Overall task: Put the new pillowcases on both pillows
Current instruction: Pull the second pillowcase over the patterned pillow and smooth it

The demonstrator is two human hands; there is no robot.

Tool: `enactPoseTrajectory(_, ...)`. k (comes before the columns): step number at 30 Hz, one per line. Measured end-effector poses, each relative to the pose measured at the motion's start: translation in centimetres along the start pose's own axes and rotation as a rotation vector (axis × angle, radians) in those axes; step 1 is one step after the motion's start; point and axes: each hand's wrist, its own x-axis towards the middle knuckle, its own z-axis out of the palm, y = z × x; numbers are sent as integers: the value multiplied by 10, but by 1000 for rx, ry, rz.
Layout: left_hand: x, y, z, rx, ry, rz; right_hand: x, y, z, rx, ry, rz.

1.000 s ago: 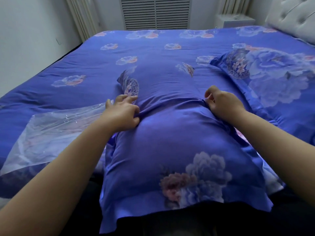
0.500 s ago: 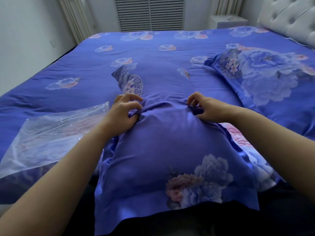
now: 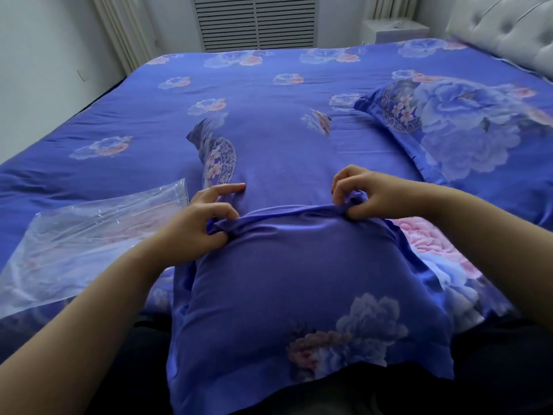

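Your left hand point(image 3: 197, 223) and right hand point(image 3: 368, 196) each pinch a bunched fold of the pillowcase point(image 3: 299, 280) opening, now drawn further up the pillow than a second ago, so this one looks nearly covered. It lies on the bed point(image 3: 269, 85) before you; the second pillow point(image 3: 466, 127) sits right, a clear plastic bag point(image 3: 89, 235) left, nothing blocking.
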Motion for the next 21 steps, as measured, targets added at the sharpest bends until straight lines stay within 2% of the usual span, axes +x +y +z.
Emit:
enactPoseTrajectory(3, -6, 1, 5, 433, 120, 164, -7, 1, -13, -200, -162, 117)
enactPoseTrajectory(5, -10, 1, 6, 683, 170, 174, -10, -5, -15, -496, -155, 136)
enactPoseTrajectory(7, -16, -2, 8, 862, 167, 74, -12, -11, -10, -820, -74, 130)
enactPoseTrajectory(9, -18, -7, 11, 943, 123, -91, -12, -11, -1, -968, -16, 164)
enactPoseTrajectory(11, -15, -10, 16, 920, 118, -209, -9, -10, 6, -1015, -8, 177)
enactPoseTrajectory(13, -4, -7, 19, 778, 115, -266, -4, -10, 10, -1008, -4, 143)
enactPoseTrajectory(16, 22, -10, 13, 575, 44, -290, 10, -9, 9, -868, -30, 174)
enactPoseTrajectory(19, 40, -13, 3, 145, 0, -411, 30, 9, -5, -677, -25, 381)
enactPoseTrajectory(21, 38, -15, 2, 58, 26, -525, 34, 31, -18, -598, 20, 506)
